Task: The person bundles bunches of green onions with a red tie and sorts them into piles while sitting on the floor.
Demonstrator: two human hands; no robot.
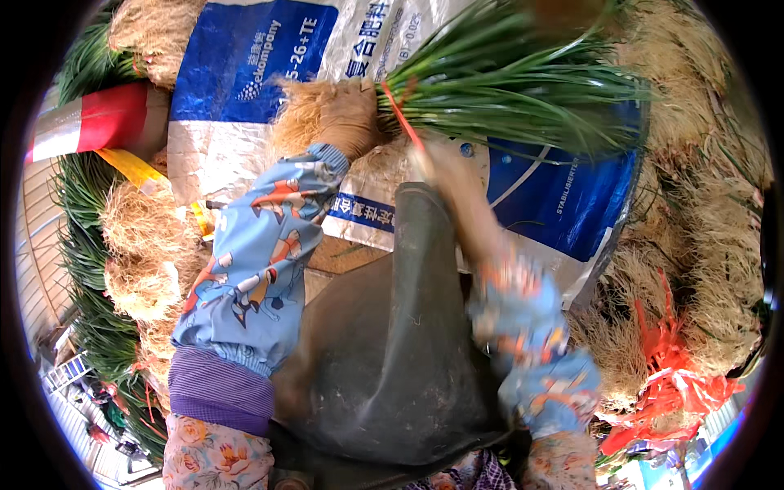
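Note:
A bundle of long green chives point(523, 94) lies across a blue and white woven sack point(224, 151). Its leaves fan out to the far right, and its pale, hairy roots point(296, 121) point left. My left hand point(347, 121) is closed around the bundle's base, just above the roots. A thin red plastic strip point(400, 113) crosses the stems beside that hand and runs down toward my right hand point(437, 167). Smeared by motion, my right hand appears closed on the strip's near end. Blue patterned sleeve covers point(261, 253) are on both forearms.
Rooted bundles point(151, 241) are stacked along the left, with more root masses point(710, 269) on the right. Tangled red plastic strips point(674, 400) hang at lower right. A dark rubbery apron point(367, 343) covers my lap. At upper left is a red and white band point(114, 122) with a yellow strap point(135, 170).

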